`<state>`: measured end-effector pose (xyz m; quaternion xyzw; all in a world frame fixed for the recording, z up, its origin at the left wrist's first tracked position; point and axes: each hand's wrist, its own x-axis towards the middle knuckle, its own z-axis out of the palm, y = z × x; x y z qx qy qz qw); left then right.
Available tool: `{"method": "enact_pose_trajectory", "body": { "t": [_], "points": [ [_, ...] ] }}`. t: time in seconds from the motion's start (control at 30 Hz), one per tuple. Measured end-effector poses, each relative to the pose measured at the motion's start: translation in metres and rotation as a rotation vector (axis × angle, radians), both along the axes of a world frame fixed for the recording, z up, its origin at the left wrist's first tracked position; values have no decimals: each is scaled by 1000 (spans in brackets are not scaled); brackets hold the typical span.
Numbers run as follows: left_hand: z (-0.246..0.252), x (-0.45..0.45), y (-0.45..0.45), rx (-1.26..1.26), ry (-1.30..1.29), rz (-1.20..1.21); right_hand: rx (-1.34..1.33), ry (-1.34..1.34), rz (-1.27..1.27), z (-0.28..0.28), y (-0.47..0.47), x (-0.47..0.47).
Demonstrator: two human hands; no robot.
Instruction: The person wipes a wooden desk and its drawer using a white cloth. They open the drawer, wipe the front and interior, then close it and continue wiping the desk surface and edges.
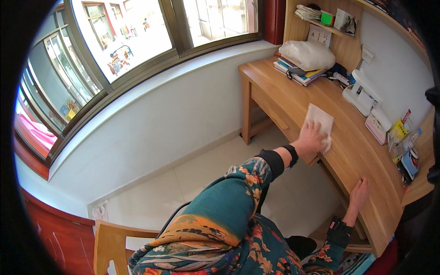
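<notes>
My left hand presses a pale, folded cloth against the top of a wooden desk. Its fingers are spread and bent over the cloth, near the desk's front edge. Part of the cloth bunches out beside my fingers. Closer to my body, my right hand rests on the front edge of the same desk with no object visible in it. Its thumb and palm are partly hidden.
Books lie under a filled white plastic bag at the desk's far end. Along the wall stand a white desk lamp and stationery holders. A wooden chair is behind me, and a window to the left.
</notes>
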<state>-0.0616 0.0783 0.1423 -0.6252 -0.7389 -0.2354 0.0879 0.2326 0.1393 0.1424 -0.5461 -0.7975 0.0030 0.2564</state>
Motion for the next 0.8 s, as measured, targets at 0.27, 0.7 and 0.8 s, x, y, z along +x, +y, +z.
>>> {"method": "enact_pose_trajectory", "body": {
  "t": [0.27, 0.7, 0.8],
  "points": [
    [7, -95, 3, -69, -60, 285, -43, 42, 23, -11, 10, 7],
    [8, -196, 11, -54, -116, 447, -70, 49, -11, -20, 15, 16],
    [7, -217, 11, -22, -83, 493, -135, 54, -22, -20, 17, 19]
  ]
}}
